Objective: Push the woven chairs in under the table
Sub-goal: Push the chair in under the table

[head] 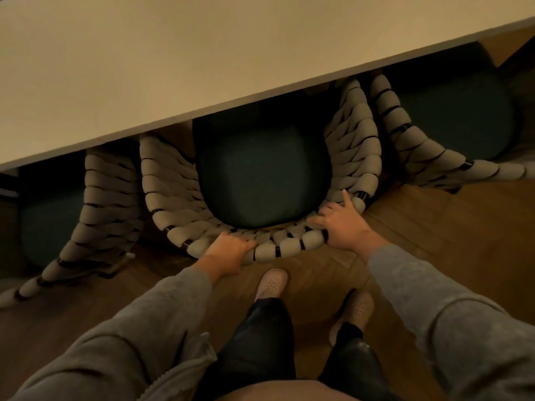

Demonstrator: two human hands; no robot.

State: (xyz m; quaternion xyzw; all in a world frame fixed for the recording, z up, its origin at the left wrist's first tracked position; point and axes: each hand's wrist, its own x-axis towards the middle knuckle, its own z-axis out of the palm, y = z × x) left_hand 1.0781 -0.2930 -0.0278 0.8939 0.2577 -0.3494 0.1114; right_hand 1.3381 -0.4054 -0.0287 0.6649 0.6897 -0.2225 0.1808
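Our left hand point(228, 250) grips the back rim of the middle beige rope-woven chair point(169, 183), fingers curled over the weave. Our right hand point(341, 224) lies on the same rim with its fingers spread flat. The front of the chair's dark green cushion point(260, 175) is hidden under the pale bench point(173, 68) edge. The left matching chair point(107, 198) and the right matching chair point(419, 140) stand just beside it, both partly cut off.

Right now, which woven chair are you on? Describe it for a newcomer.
Along the near edge of the pale table, it is the middle chair, dark cushion partly under the tabletop. Unlike the left chair and right chair, its curved back rim has the left hand and right hand on it.
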